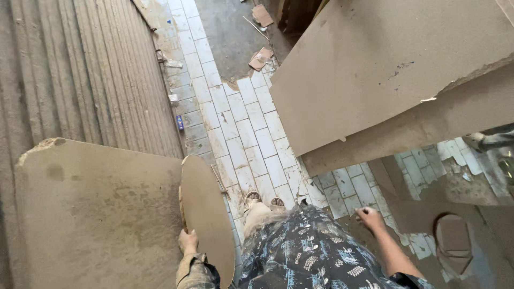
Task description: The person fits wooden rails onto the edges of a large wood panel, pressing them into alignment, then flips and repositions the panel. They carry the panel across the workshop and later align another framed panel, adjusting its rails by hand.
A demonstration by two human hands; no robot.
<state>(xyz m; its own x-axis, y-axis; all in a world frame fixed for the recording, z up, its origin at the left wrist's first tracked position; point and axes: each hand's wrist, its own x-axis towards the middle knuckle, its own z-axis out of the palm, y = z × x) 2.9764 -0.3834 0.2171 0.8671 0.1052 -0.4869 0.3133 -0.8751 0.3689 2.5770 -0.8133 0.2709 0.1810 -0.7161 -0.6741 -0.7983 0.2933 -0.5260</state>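
My left hand [188, 241] grips the near edge of a rounded brown cardboard sheet [206, 214] that stands on edge beside my left leg. A larger dusty cardboard sheet [96, 214] with rounded corners lies flat to its left. My right hand [369, 218] hangs free at my right side, fingers loosely curled, holding nothing. Below me I see my patterned dark shirt [310, 257] and my sandalled feet [262, 202] on the white tiled floor [257, 134].
Two big cardboard sheets [385, 69] lean overhead at the right. A combed grey mortar surface [80, 69] fills the left. A small blue packet [180, 123] lies by its edge. Cardboard scraps [261, 58] litter the far floor, and a round cut-out piece [452, 235] lies at lower right.
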